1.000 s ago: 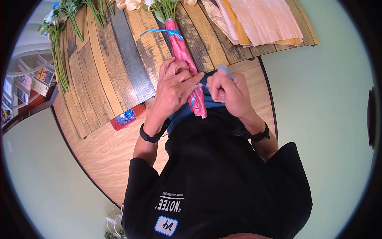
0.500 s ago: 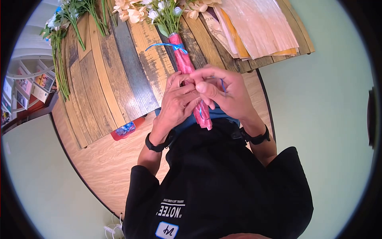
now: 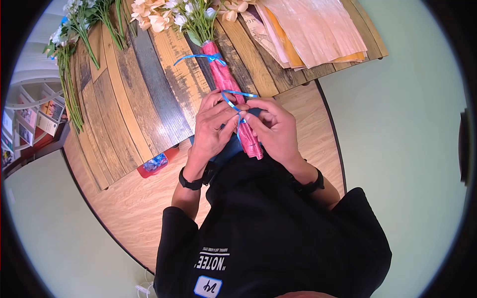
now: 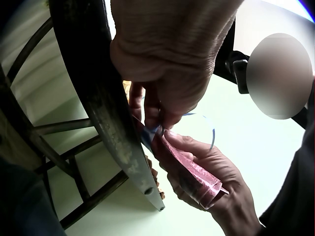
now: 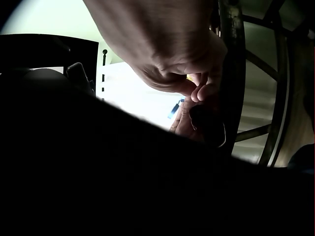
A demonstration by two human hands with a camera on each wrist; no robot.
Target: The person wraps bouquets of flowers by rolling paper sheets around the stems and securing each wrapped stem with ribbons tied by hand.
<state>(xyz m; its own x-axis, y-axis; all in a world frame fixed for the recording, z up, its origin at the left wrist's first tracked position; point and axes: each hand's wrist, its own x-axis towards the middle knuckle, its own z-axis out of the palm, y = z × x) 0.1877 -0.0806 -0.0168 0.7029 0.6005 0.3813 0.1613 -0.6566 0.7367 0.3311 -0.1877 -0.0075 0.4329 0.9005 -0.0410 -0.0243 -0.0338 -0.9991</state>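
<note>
A bouquet's stems are wrapped in a pink sleeve [image 3: 223, 74], which slants from the table edge toward the person's lap. Around its lower part runs a thin blue ribbon [image 3: 240, 94], with a curling loop and a loose end above the fingers. My left hand [image 3: 211, 126] lies against the sleeve's left side, thumb and fingertips pinching the ribbon there. From the right, my right hand [image 3: 276, 131] pinches the ribbon between thumb and forefinger, right beside the left fingertips. In the left wrist view the sleeve's lower end [image 4: 209, 189] sticks out past the right hand [image 4: 231, 182].
The bouquet's cream and white flowers [image 3: 159, 17] lie on the wooden table [image 3: 144, 104]. Sheets of wrapping paper [image 3: 318, 35] are stacked at the right edge, and loose flower stems [image 3: 69, 94] at the left. Below the table is a red container [image 3: 156, 164].
The right hand, held apart to the right a second ago, has moved in to the left hand at the sleeve. The ribbon now shows a loop above the fingers.
</note>
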